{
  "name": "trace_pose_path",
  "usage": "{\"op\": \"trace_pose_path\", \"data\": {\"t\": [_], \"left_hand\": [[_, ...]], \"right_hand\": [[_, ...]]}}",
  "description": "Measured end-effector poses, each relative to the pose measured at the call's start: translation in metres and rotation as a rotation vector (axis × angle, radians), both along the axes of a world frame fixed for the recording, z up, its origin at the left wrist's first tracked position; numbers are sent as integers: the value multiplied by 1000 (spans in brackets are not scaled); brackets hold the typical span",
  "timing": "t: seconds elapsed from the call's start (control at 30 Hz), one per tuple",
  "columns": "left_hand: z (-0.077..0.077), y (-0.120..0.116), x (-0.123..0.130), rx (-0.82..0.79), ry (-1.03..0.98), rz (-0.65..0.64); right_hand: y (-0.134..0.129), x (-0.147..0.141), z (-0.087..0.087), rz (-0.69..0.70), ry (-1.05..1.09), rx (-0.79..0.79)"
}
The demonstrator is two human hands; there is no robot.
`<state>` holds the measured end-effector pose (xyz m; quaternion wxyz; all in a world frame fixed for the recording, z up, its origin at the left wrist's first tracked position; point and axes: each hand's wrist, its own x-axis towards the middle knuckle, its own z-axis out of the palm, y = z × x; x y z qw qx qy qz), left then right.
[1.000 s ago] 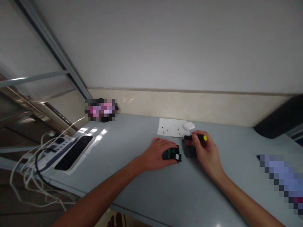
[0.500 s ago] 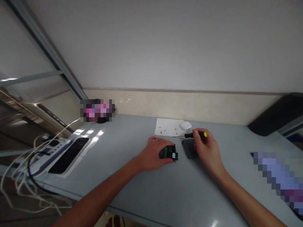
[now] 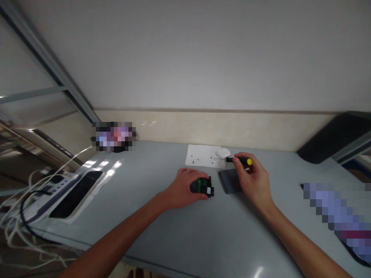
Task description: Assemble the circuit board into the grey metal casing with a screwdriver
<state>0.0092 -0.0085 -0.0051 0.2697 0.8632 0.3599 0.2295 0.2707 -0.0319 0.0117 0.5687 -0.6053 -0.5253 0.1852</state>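
Observation:
My left hand (image 3: 185, 188) is wrapped round a small black device with a green circuit board (image 3: 201, 185), held on the table. In my right hand (image 3: 252, 178) is a screwdriver (image 3: 239, 160) with a black and yellow handle. Its thin shaft points left, the tip over the white sheet (image 3: 203, 154) near small dark screws. A white rounded object (image 3: 223, 153) lies on the sheet's right part. The dark grey flat piece (image 3: 228, 181) rests on the table between my hands, partly hidden by the right one.
At the left of the grey table (image 3: 162, 239) lie a black-screened phone (image 3: 75, 195), a white power strip (image 3: 50, 197) and tangled cables (image 3: 11, 231). Blurred-out items sit at the back left (image 3: 114, 137) and right (image 3: 339, 220). A black object (image 3: 333, 139) stands at the back right.
The screwdriver's tip has moved up from the sheet's lower edge to over the sheet, near the screws. The whole view has shifted slightly. My left hand still holds the device.

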Motion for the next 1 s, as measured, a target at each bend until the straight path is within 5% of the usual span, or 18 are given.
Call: {"op": "trace_pose_path", "data": {"t": [0.73, 1.0], "left_hand": [[-10, 8, 21, 74, -50, -1], [-15, 5, 21, 86, -197, 126]], "right_hand": [[-1, -1, 0, -65, -44, 51], [-11, -8, 18, -125, 173, 79]]}}
